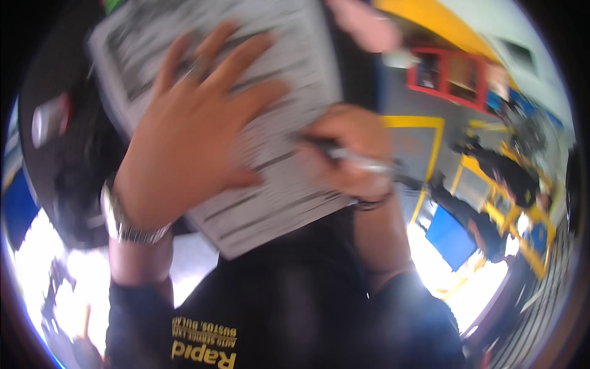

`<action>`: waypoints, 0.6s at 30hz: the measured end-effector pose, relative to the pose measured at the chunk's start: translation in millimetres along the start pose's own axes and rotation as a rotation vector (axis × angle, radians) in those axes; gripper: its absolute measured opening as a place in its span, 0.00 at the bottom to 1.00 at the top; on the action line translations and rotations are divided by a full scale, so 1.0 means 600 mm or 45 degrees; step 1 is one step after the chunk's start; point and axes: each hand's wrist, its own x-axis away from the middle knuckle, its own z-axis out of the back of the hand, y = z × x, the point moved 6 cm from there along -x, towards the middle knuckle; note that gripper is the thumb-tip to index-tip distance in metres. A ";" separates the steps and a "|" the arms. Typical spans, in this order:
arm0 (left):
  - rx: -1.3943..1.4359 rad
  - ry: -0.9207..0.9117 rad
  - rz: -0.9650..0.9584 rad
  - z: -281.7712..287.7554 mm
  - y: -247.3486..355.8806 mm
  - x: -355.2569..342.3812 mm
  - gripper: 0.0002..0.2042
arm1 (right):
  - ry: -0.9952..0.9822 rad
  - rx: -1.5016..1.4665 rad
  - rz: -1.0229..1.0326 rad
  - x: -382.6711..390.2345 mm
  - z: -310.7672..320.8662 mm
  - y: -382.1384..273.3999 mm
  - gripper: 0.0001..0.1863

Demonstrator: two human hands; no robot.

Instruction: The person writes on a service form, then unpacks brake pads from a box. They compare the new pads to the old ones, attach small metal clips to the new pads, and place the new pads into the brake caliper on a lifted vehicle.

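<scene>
A printed paper form (289, 55) with lines of text and ruled boxes lies on a dark surface in front of me, blurred by motion. My left hand (196, 123) rests spread over it, fingers apart, pressing the sheet down; a metal watch circles that wrist. Pinched in my right hand (353, 144) is a pen (362, 163) with a dark front part and a light barrel. Its tip is close to the sheet near the right edge; whether it touches I cannot tell. A dark band is on the right wrist.
A silver and red can-like object (50, 120) stands on the dark surface (80, 160) at the left. Farther right are a red cabinet (447, 77), yellow floor lines, a blue panel (450, 238) and two people in dark clothes near yellow equipment. Something pink (365, 24) is at the top.
</scene>
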 end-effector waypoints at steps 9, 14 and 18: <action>-0.114 0.082 0.038 0.007 0.022 0.028 0.53 | 0.076 -0.399 -0.198 0.012 -0.017 -0.005 0.17; -0.120 -0.022 0.082 -0.004 0.012 0.031 0.55 | 0.051 -0.479 -0.323 0.024 -0.045 0.008 0.19; -0.098 -0.034 0.072 -0.002 0.009 0.036 0.56 | 0.090 -0.521 -0.308 0.024 -0.045 0.002 0.20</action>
